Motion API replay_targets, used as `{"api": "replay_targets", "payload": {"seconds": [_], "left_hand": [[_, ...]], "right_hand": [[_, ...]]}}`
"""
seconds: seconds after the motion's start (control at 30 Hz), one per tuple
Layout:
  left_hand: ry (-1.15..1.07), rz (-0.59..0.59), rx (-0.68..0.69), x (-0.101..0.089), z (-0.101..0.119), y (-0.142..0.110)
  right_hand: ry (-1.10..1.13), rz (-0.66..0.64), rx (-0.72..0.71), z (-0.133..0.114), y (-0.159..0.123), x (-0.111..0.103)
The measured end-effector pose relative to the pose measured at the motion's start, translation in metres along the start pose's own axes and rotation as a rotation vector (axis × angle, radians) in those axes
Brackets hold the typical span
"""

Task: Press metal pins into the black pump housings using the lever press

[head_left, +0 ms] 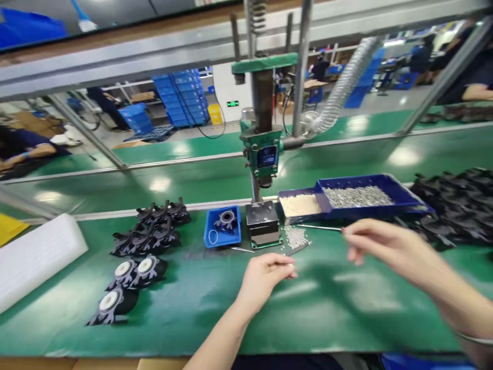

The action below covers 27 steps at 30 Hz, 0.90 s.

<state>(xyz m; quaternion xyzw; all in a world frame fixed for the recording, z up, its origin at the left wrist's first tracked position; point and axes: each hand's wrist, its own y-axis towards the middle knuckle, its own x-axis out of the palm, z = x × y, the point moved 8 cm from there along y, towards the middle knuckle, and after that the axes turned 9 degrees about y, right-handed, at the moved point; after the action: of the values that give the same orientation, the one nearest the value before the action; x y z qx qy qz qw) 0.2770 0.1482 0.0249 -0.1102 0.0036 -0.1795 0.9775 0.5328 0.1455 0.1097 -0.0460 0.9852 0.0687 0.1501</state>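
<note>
My left hand (265,277) is over the green bench mat in front of the press, its thumb and fingers pinched together. A small pale speck shows at its fingertips, too small to name. My right hand (379,241), slightly blurred, pinches the dark end of a thin metal rod (319,227). The rod points left, past a loose pile of tiny silvery parts (296,237). Between the pile and my left hand lies a dark slim tool (299,248). Behind stands the green bench press (262,151) with its block-shaped base (262,218).
A blue bin (362,209) holds metal pins; a smaller bin (300,218) holds cream-coloured pieces. A blue tray (209,240) contains one black housing and a ring. Black housings (144,234) stand left, several with white discs; more housings (458,205) fill the right. White foam (42,262) lies far left.
</note>
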Motion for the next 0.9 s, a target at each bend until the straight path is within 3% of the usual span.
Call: {"api": "replay_targets", "payload": {"seconds": [0.07,0.13,0.2,0.27,0.53,0.73,0.9], "left_hand": [[0.024,0.051,0.002,-0.016,-0.003,-0.012],[0.057,0.073,0.022,-0.029,-0.003,-0.022],[0.098,0.095,0.062,-0.04,-0.001,-0.03],[0.138,0.125,0.096,-0.051,0.0,-0.037],[0.157,0.153,0.131,-0.074,-0.009,-0.051],[-0.048,0.118,0.058,-0.076,-0.02,-0.053],[-0.097,0.104,0.067,-0.077,-0.026,-0.052]], "right_hand": [[0.266,-0.228,0.156,0.01,-0.005,0.072],[0.426,-0.314,0.197,0.01,-0.004,0.125],[0.532,-0.342,0.204,0.009,-0.003,0.159],[0.62,-0.357,0.21,0.009,-0.005,0.178],[0.676,-0.298,0.172,0.007,-0.005,0.202],[0.725,-0.262,0.194,0.009,-0.001,0.211],[0.467,-0.288,0.164,0.002,-0.006,0.207]]}}
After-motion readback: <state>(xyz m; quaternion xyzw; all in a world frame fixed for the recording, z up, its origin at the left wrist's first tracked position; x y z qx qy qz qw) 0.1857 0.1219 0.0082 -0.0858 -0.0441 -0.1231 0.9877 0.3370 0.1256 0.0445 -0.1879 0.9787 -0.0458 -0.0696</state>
